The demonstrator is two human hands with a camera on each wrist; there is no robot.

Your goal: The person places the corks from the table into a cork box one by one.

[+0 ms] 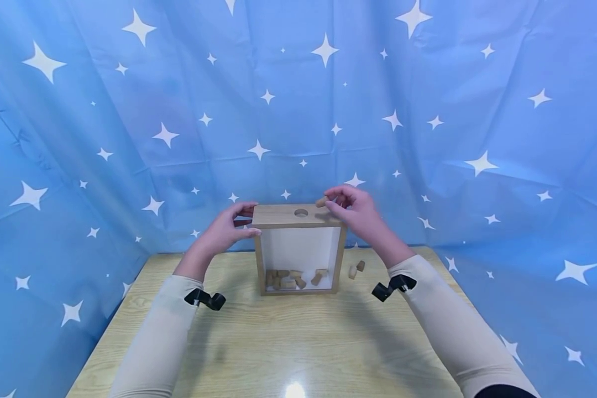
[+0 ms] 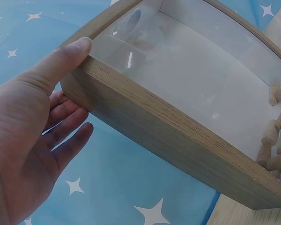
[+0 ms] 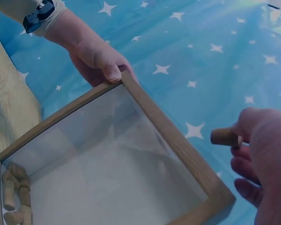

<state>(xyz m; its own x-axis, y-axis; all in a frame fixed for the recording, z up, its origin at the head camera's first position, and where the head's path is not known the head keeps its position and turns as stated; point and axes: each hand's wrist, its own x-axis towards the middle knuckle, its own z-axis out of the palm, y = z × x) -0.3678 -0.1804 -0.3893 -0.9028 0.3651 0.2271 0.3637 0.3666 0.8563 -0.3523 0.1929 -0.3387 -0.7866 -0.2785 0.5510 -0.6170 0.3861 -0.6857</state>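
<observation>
A wooden box (image 1: 276, 216) with a clear front panel and a white back stands upright on the table, a round hole (image 1: 300, 213) in its top. My left hand (image 1: 225, 229) holds the box's upper left corner, thumb (image 2: 68, 56) on the front edge and the other fingers around the side. Between thumb and fingers, my right hand (image 1: 359, 214) pinches a cork stopper (image 1: 321, 202) above the top's right part, to the right of the hole. Several corks (image 2: 270, 133) lie heaped along the bottom inside the box.
Two loose corks (image 1: 352, 272) are on the wooden table (image 1: 298, 337) just right of the box. A blue curtain (image 1: 298, 99) with white stars hangs close behind the box and down both sides. Black camera mounts (image 1: 205, 299) sit on both sleeves.
</observation>
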